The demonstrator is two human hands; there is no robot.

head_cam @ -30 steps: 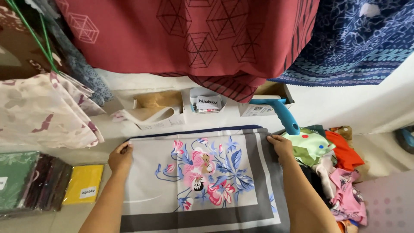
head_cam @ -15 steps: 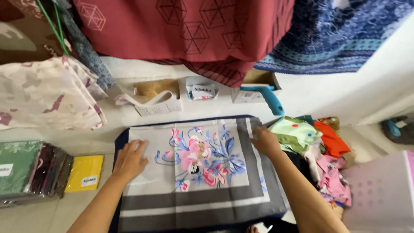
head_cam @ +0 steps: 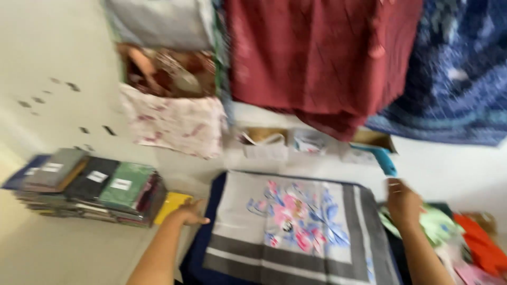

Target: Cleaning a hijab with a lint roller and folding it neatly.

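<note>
Broadly, the view is motion-blurred, so fine detail is a judgement.
Hanging cloths: a maroon cloth (head_cam: pixel 317 58) and a blue patterned cloth (head_cam: pixel 454 74) fill the 12 to 2 o'clock part of the view.
Floor: pale floor (head_cam: pixel 47 68) carries everything.
Scarf: the grey floral scarf (head_cam: pixel 296 227) lies spread flat at 6 o'clock, over a dark navy layer showing at its left edge.
Progress: it looks laid out and smoothed; no fold is visible, so any folding seems left to do.
Axis: its long axis appears to run from 6 toward 12 o'clock, leaning slightly left at the far end; the flower print sits mid-panel, grey bands nearest the person.
Packet stack: wrapped cloth packets (head_cam: pixel 90 184) sit at 9 o'clock, a yellow packet (head_cam: pixel 171 203) just beside them.
Loose cloths: a green and orange heap (head_cam: pixel 459 237) lies at 4 o'clock.
Left hand (head_cam: pixel 193 211): at the scarf's left edge, beside the yellow packet; grip loose, holding nothing that I can tell.
Right hand (head_cam: pixel 404 200): raised at the scarf's far right corner, fingers spread, empty.
</note>
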